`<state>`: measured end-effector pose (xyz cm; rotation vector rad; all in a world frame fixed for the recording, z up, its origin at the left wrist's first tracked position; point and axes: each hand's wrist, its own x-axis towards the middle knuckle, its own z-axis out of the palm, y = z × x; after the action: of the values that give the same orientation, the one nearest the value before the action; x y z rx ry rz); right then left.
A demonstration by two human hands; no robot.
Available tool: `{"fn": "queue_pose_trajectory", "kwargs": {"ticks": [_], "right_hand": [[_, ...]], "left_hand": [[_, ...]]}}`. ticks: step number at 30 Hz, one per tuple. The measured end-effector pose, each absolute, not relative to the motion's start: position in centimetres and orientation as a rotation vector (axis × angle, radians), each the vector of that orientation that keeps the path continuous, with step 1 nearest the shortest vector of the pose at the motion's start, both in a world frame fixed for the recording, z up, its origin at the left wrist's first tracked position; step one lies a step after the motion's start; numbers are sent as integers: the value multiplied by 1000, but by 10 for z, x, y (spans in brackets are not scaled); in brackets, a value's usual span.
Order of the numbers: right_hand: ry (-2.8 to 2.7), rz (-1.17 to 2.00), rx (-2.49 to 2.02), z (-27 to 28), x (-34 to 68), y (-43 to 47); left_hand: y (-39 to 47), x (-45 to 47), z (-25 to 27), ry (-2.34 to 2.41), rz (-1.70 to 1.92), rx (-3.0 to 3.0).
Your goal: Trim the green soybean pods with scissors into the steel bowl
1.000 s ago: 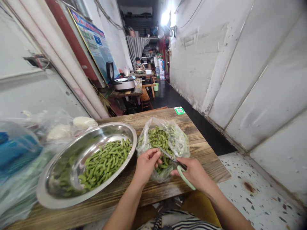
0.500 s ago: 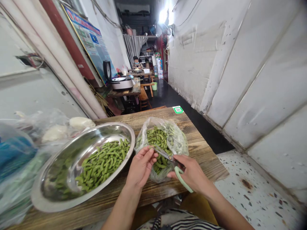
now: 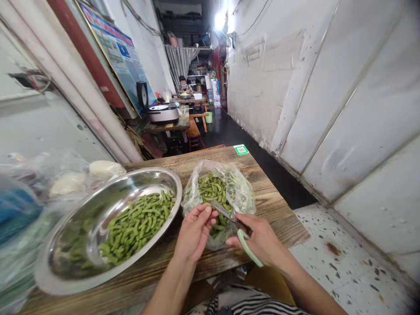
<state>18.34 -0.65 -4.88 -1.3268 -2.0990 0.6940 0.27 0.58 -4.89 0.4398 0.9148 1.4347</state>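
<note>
My right hand [image 3: 262, 236] is closed around the pale green handles of a pair of scissors [image 3: 226, 212], whose blades point left toward my other hand. My left hand [image 3: 196, 227] pinches an edamame pod between thumb and fingertips, close to the blade tips; the fingers hide most of the pod. Just behind and beneath both hands is a clear plastic bag [image 3: 241, 192], its mouth open, full of green edamame pods [image 3: 211, 187]. To the left, a large oval steel basin [image 3: 74, 225] holds a heap of more pods [image 3: 139, 225].
The wooden table [image 3: 278, 210] carries a green QR-code card [image 3: 240, 150] at its far edge. Plastic bags [image 3: 19, 227] crowd the left side. Further back stand a rice cooker [image 3: 163, 114] on another table and a seated person [image 3: 184, 87]. A white wall [image 3: 328, 96] runs along the right.
The view has shifted slightly, so the scene sits a little further left. The scissor blades now show somewhat more apart; both hands keep nearly the same pose.
</note>
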Motion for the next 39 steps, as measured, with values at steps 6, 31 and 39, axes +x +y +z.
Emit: {"fn": "queue_pose_trajectory", "kwargs": {"ticks": [6,31,39], "right_hand": [[-2109,655,-1302,-49,183,-7],[-2153,550,-1516,-55,195,7],[-2165,583,-1498,-50,194,5]], "left_hand": [[2,3,-50,925,1435,478],[25,-26,-69,2045,716,2191],[24,-20,-64,1559,1268,1586]]}}
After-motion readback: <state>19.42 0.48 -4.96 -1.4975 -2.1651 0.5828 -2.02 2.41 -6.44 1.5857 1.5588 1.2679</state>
